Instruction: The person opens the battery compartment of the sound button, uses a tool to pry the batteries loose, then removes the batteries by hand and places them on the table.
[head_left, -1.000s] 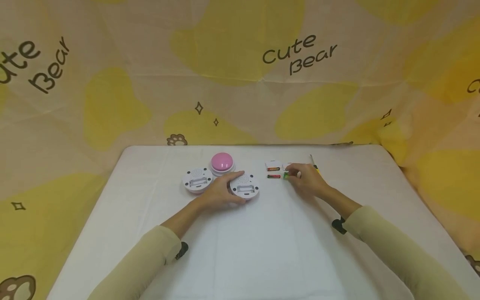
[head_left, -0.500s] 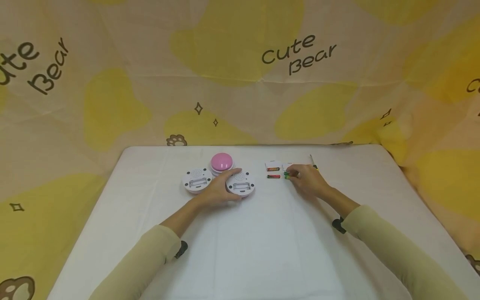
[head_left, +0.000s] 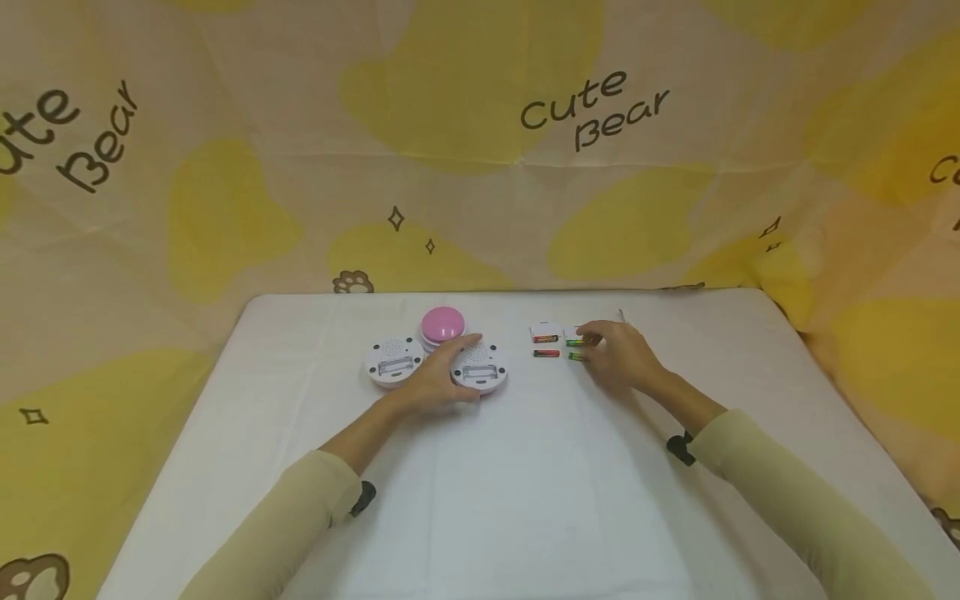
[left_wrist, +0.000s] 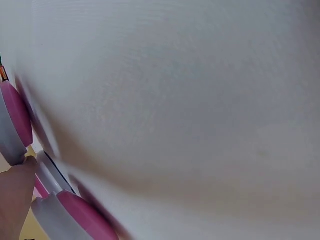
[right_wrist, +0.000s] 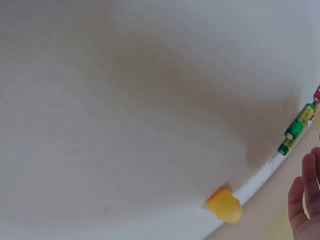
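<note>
In the head view my left hand [head_left: 435, 385] grips the rim of a round white push-button device [head_left: 480, 373], thumb at the near side and fingers at the far side. The device lies upside down, with its battery compartment facing up and bare. My right hand [head_left: 618, 354] is at two green batteries; its fingers overlap the right end of the upper green battery [head_left: 577, 342], and its thumb is by the lower green battery [head_left: 575, 357]. In the right wrist view the two green batteries [right_wrist: 300, 121] lie close together, but the index finger and thumb are out of sight.
Another upturned device [head_left: 395, 362] lies to the left, and a device with its pink dome [head_left: 443, 323] up stands behind. Two red batteries [head_left: 547, 353] lie near small white covers [head_left: 544, 328]. A screwdriver's yellow handle [right_wrist: 226, 206] shows in the right wrist view.
My left hand has shifted the held device slightly left. The two green batteries now lie farther apart, the upper one farther back by the cover; my right fingers have spread and moved slightly.
</note>
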